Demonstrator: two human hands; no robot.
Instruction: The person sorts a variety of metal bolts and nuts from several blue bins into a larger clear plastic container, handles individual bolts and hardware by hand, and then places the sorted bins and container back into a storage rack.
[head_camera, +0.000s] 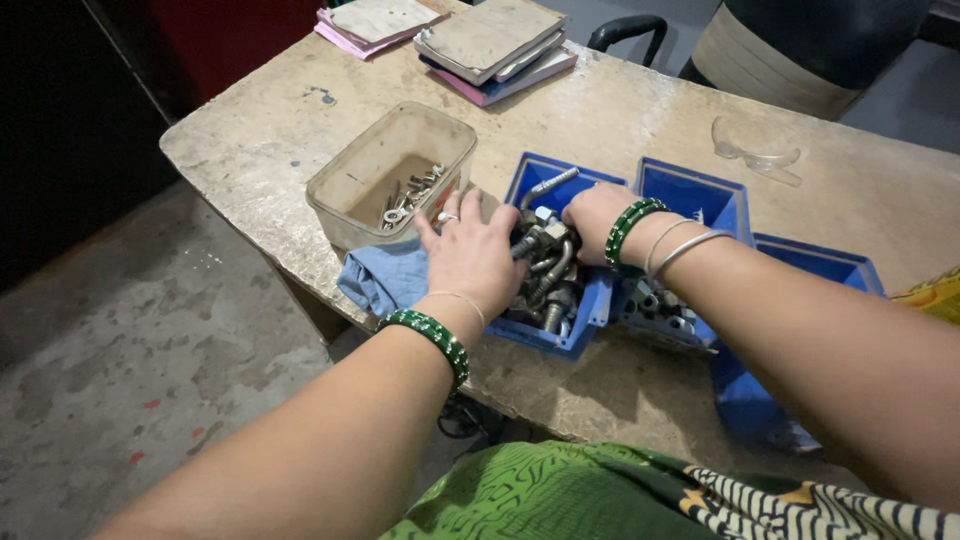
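A worn, pale worktable carried three blue bins in a row, and the person's two arms reached across its near edge into the leftmost blue bin. That bin was heaped with metal fittings, mostly bent tubes and hex nuts; the longest one visible lay with its axis running from near-left to far-right. The left hand lay flat on the left side of the heap, fingers spread and released, gripping nothing that could be seen. The right hand sat on the far right of the heap, curled down into it; whether it had hold of a fitting could not be told. Both hands touched the pile, the fittings between them. Just left stood a clear plastic tub with a blue cloth beside it
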